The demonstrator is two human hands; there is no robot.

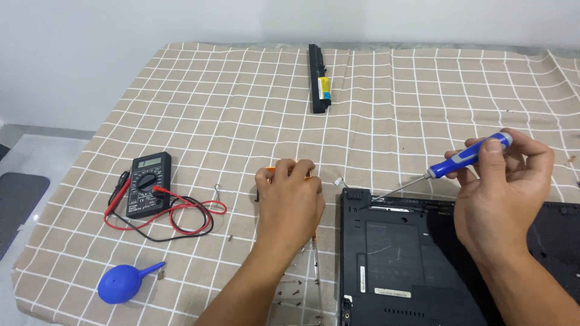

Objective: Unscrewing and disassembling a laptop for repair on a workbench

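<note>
My right hand (498, 187) grips a blue-and-white screwdriver (465, 158) whose thin shaft slants down-left, its tip at the top left corner of a black laptop (393, 253) lying bottom-up on the checked cloth. My left hand (290, 202) rests to the left of the laptop, fingers curled over a small orange-edged object that is mostly hidden. Several small screws (294, 288) lie on the cloth below the left wrist.
A black multimeter (148, 184) with red and black leads sits at the left. A blue rubber air blower (124, 282) lies near the front left edge. A long black battery pack (320, 78) lies at the back. The beige checked cloth (229, 108) covers the table.
</note>
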